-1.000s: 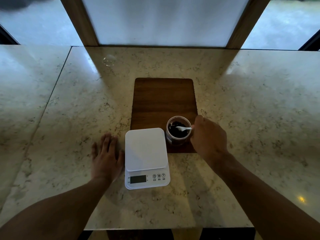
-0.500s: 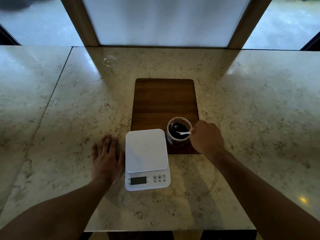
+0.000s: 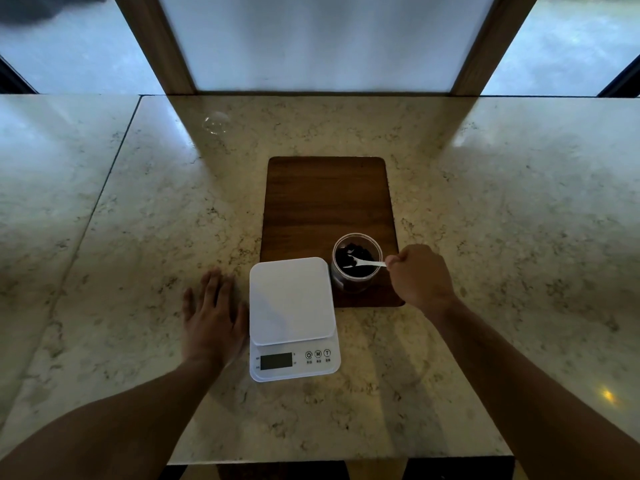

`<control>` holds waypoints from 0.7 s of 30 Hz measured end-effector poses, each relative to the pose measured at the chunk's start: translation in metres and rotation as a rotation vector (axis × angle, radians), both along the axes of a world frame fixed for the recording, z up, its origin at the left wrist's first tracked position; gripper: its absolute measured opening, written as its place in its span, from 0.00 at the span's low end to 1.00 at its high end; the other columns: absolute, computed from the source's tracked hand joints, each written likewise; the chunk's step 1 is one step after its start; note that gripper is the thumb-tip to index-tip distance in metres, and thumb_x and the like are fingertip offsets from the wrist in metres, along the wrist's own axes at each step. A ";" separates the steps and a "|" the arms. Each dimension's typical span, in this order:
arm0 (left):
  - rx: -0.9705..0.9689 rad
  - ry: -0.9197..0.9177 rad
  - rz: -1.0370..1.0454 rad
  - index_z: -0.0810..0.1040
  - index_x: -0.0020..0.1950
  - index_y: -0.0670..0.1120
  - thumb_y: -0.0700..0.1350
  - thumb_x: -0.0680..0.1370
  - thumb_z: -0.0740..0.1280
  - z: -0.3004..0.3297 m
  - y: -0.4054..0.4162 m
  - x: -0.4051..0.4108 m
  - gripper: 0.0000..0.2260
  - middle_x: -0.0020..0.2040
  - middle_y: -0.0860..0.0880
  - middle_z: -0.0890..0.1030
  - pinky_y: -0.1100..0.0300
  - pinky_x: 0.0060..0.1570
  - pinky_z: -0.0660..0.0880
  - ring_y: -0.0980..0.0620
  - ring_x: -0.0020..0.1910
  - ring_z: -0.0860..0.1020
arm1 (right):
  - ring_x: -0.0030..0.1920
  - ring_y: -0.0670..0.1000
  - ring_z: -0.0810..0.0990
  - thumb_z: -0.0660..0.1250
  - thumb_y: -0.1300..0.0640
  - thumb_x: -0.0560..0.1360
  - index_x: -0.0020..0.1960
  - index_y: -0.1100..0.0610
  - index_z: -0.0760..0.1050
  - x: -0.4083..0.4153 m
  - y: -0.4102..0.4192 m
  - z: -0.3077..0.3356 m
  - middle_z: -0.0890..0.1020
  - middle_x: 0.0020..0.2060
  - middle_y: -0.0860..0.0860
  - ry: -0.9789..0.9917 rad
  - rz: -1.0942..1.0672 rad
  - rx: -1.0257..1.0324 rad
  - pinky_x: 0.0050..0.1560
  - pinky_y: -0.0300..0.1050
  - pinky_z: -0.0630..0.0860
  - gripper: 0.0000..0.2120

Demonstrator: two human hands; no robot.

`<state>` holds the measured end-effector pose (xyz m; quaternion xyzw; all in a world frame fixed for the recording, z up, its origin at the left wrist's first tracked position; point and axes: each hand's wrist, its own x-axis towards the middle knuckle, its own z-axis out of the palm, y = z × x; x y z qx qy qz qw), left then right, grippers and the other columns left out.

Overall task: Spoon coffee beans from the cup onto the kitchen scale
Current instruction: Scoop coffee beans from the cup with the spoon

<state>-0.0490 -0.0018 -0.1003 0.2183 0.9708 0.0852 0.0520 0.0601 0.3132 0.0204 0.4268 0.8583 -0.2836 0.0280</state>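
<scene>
The right hand (image 3: 420, 277) had drawn back, pinching the spoon (image 3: 363, 262), its bowl in the beans inside the cup (image 3: 356, 266) at the board's (image 3: 325, 199) near right corner. The left hand (image 3: 213, 317) lay open, flat beside the bare scale (image 3: 291, 299). Beans might roll off that flat top.

A board (image 3: 329, 216) lies on the table (image 3: 502, 237) at the centre of the frame, and the cup (image 3: 356, 268) stands on the board's lower right corner with the coffee beans (image 3: 358, 259) in it and the bowl of a spoon (image 3: 363, 263) resting among them. The kitchen scale (image 3: 292, 317) sits just left of the cup and slightly lower in the frame, its upper edge overlapping the board's lower left corner. The left hand (image 3: 213, 317) lies flat on the table against the scale's left side, while the right hand (image 3: 420, 275) is just right of the cup, over the board's lower right edge, its fingers (image 3: 394, 261) on the spoon's handle.
</scene>
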 end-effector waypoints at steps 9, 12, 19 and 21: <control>0.017 0.003 -0.001 0.56 0.80 0.45 0.62 0.79 0.42 0.004 0.002 0.002 0.34 0.81 0.44 0.55 0.42 0.78 0.43 0.49 0.81 0.47 | 0.35 0.53 0.78 0.64 0.54 0.76 0.42 0.60 0.81 0.007 0.005 0.000 0.79 0.32 0.52 0.090 -0.097 -0.115 0.38 0.44 0.70 0.12; 0.021 0.007 0.002 0.57 0.79 0.45 0.62 0.79 0.42 0.005 0.003 0.002 0.34 0.81 0.44 0.56 0.42 0.78 0.43 0.49 0.81 0.48 | 0.39 0.56 0.80 0.64 0.54 0.76 0.42 0.59 0.81 0.009 0.006 -0.001 0.81 0.35 0.54 0.113 -0.120 -0.140 0.39 0.45 0.71 0.11; 0.008 0.001 0.003 0.56 0.80 0.45 0.62 0.79 0.42 0.001 0.002 0.000 0.34 0.82 0.45 0.54 0.43 0.78 0.42 0.50 0.81 0.46 | 0.34 0.49 0.77 0.65 0.52 0.76 0.41 0.56 0.80 0.010 0.006 -0.008 0.80 0.33 0.50 0.145 -0.158 -0.149 0.31 0.41 0.67 0.10; 0.007 0.000 0.005 0.56 0.80 0.45 0.62 0.79 0.43 0.000 0.001 0.000 0.34 0.82 0.45 0.54 0.43 0.78 0.42 0.50 0.81 0.46 | 0.33 0.47 0.77 0.65 0.52 0.77 0.40 0.56 0.79 0.011 0.006 -0.008 0.79 0.32 0.50 0.145 -0.155 -0.150 0.29 0.40 0.66 0.10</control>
